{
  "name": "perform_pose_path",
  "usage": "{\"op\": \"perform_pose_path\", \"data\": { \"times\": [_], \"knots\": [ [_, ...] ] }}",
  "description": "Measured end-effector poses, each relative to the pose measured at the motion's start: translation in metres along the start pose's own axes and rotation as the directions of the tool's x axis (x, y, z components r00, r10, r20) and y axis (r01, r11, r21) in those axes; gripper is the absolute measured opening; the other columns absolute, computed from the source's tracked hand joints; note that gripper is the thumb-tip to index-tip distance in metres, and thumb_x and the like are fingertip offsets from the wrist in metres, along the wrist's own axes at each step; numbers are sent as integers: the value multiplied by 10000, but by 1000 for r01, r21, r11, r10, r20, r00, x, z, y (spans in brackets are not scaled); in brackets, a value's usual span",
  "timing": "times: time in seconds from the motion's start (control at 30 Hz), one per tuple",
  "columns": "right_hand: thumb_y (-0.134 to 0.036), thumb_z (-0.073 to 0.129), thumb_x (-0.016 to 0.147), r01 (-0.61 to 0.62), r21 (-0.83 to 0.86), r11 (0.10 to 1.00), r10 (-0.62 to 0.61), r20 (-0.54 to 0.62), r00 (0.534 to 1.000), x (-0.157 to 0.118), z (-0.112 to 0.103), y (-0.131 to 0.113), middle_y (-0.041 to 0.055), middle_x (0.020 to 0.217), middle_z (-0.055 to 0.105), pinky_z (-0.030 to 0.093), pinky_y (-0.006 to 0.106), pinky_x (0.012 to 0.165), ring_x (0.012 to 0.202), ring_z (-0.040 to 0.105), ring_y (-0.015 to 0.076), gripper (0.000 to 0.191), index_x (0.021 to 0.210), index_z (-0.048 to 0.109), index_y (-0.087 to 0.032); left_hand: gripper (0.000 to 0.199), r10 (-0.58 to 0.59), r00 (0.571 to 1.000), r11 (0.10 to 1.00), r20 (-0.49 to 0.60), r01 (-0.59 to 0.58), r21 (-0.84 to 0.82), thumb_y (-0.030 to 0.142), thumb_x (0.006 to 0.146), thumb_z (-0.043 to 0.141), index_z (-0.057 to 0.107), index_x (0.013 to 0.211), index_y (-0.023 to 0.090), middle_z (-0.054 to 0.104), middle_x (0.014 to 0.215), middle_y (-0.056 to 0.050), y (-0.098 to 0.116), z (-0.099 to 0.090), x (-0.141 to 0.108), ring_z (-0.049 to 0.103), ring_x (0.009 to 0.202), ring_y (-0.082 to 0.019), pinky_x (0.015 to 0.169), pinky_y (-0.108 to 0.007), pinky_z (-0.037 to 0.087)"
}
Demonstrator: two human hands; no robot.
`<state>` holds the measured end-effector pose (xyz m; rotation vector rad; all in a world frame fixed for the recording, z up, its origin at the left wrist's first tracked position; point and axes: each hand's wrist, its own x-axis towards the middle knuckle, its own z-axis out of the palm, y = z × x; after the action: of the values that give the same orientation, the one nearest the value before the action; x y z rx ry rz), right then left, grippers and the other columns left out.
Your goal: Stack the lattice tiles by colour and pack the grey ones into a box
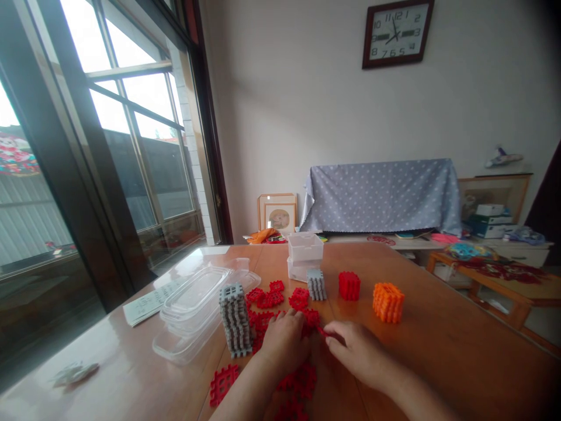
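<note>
Red notched plastic pieces [224, 383] lie loose across the middle of the wooden table. My left hand [287, 336] is closed over the red pieces; what its fingers hold is hidden. To its right, my right hand [348, 345] pinches the edge of a red piece [322, 331]. A tall grey stack [235, 321] stands left of my left hand. Farther back are a shorter grey stack [316, 285], a red stack [349, 286] and, at the right, an orange stack [388, 303].
Clear plastic boxes [305, 247] sit behind the pieces. Clear lids or trays [197, 292] and white papers [146, 304] lie at the left. A small plastic bag [75, 373] is at the near left. A low wooden table [499, 292] stands beyond the right edge.
</note>
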<state>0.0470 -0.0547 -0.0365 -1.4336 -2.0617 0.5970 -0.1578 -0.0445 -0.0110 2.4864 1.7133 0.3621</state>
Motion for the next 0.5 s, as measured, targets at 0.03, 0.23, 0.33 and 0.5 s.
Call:
{"op": "perform_pose_path", "data": {
  "times": [0.03, 0.23, 0.33, 0.5],
  "knots": [
    [-351, 533, 886, -25, 57, 998, 27, -20, 999, 1, -1, 2, 39, 863, 753, 477, 301, 786, 858, 667, 226, 229, 915, 738, -252, 126, 2, 1000, 1000, -4, -2, -1, 294, 805, 548, 607, 906, 247, 672, 1064, -71, 0, 1, 0, 627, 966, -296, 828, -413, 450],
    [-532, 477, 894, -231, 481, 846, 274, -20, 961, 9, -7, 12, 54, 844, 755, 486, 284, 640, 746, 668, 200, 423, 971, 714, -190, 125, -27, 998, 997, -64, 22, -73, 263, 805, 565, 617, 916, 239, 686, 1087, -64, 4, 0, 2, 619, 1017, -271, 836, -355, 442],
    [-565, 521, 869, -253, 620, 743, 299, 31, 954, 10, -6, 14, 64, 877, 752, 480, 267, 613, 729, 669, 183, 452, 1029, 690, -177, 157, -4, 995, 984, -99, -14, -180, 258, 857, 528, 631, 975, 247, 701, 1100, -44, 7, 1, 4, 619, 1032, -238, 840, -312, 436],
    [-516, 537, 868, -298, 596, 746, 332, 55, 942, 11, -5, 21, 48, 831, 734, 469, 249, 577, 662, 657, 160, 379, 979, 677, -181, 237, -6, 996, 973, -91, -15, -229, 167, 832, 517, 633, 1021, 250, 719, 1076, -26, 2, 6, 7, 634, 1015, -213, 809, -270, 431]
  ]
}}
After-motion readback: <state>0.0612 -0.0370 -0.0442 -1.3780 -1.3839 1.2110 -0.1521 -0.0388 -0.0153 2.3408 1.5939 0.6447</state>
